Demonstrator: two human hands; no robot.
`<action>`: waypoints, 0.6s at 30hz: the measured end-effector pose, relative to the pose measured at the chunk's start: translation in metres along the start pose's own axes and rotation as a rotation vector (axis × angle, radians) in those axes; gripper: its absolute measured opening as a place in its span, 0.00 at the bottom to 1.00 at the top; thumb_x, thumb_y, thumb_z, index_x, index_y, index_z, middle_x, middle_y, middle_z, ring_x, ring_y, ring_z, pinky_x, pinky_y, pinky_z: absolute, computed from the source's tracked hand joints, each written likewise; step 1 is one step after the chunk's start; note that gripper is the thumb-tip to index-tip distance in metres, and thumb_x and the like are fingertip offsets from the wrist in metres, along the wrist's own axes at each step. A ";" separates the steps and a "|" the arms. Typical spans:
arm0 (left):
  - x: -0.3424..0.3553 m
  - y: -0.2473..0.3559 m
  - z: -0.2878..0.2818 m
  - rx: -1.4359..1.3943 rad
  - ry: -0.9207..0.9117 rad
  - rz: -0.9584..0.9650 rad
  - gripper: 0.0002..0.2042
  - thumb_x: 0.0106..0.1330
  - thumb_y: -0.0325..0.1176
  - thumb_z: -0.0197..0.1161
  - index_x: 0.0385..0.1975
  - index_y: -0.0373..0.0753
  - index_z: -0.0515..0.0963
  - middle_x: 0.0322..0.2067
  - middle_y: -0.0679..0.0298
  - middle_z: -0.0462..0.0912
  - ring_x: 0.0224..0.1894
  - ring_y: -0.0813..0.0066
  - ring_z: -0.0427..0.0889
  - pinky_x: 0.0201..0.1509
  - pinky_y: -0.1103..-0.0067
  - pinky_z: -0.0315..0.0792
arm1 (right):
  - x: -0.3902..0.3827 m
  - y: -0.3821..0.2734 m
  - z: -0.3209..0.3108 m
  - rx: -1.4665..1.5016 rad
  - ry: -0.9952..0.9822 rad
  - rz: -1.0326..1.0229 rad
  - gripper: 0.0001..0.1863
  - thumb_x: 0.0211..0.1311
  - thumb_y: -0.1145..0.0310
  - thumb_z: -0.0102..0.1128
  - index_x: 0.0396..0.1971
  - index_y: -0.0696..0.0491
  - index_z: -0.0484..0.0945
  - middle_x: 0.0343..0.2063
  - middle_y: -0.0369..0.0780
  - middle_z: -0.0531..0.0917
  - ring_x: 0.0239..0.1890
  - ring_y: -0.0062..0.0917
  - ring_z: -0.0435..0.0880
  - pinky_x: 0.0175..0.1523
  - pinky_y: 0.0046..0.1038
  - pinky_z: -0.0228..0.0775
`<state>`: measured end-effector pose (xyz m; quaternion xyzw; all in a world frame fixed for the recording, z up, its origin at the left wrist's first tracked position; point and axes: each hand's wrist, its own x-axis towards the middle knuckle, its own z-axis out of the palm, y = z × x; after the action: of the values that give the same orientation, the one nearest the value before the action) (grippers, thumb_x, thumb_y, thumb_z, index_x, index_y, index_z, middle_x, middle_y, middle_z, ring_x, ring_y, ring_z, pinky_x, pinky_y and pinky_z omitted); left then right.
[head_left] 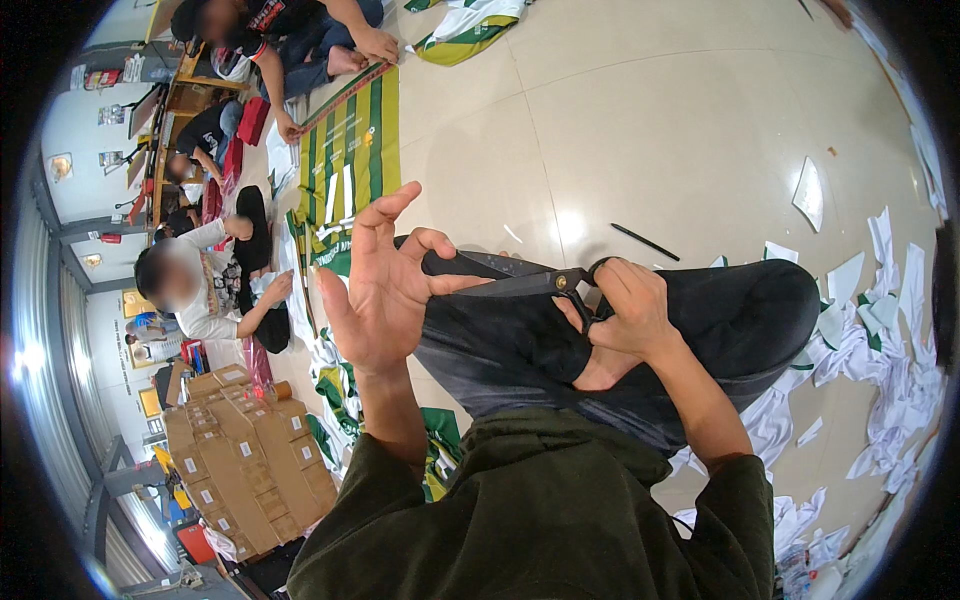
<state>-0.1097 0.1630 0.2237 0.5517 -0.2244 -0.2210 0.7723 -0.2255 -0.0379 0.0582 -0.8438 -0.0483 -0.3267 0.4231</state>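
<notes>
My right hand (635, 305) grips black-handled scissors (525, 285) above my crossed legs, with the blades parted and aimed left. My left hand (380, 290) is raised with the palm up and fingers spread. One blade's tip end lies by its lower fingers; I cannot tell whether they touch. Beyond my left hand a green and yellow striped cloth (390, 130) with white print is spread on the floor. A thin black stick-like thing (645, 242), perhaps a pen, rests on the floor ahead of my right hand.
White and green fabric scraps (885, 330) are heaped at the right. At the far left, a co-worker's hands (375, 45) hold a red strip along the striped cloth. Another person in white (205, 285) sits at the left, near stacked cardboard boxes (245, 460).
</notes>
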 end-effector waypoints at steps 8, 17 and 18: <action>0.000 -0.005 0.000 -0.081 0.005 0.019 0.48 0.68 0.72 0.37 0.66 0.26 0.51 0.66 0.43 0.52 0.49 0.60 0.72 0.45 0.46 0.82 | 0.000 -0.003 -0.003 -0.004 -0.066 0.022 0.18 0.36 0.66 0.75 0.22 0.54 0.71 0.21 0.40 0.72 0.21 0.35 0.75 0.25 0.31 0.66; -0.001 -0.006 0.004 -0.036 0.021 0.008 0.47 0.68 0.72 0.37 0.68 0.30 0.50 0.65 0.45 0.54 0.49 0.59 0.73 0.44 0.46 0.82 | -0.006 -0.002 -0.004 -0.015 -0.118 0.051 0.19 0.28 0.70 0.67 0.27 0.54 0.74 0.25 0.40 0.76 0.26 0.36 0.80 0.30 0.33 0.72; -0.001 -0.006 0.004 -0.040 0.018 0.011 0.46 0.68 0.72 0.37 0.68 0.30 0.51 0.65 0.45 0.54 0.49 0.59 0.73 0.45 0.46 0.82 | -0.006 -0.003 -0.005 -0.014 -0.126 0.052 0.19 0.27 0.70 0.67 0.27 0.54 0.74 0.25 0.40 0.76 0.26 0.36 0.79 0.30 0.33 0.72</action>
<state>-0.1136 0.1586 0.2189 0.5368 -0.2160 -0.2162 0.7864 -0.2334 -0.0386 0.0590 -0.8666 -0.0507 -0.2622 0.4215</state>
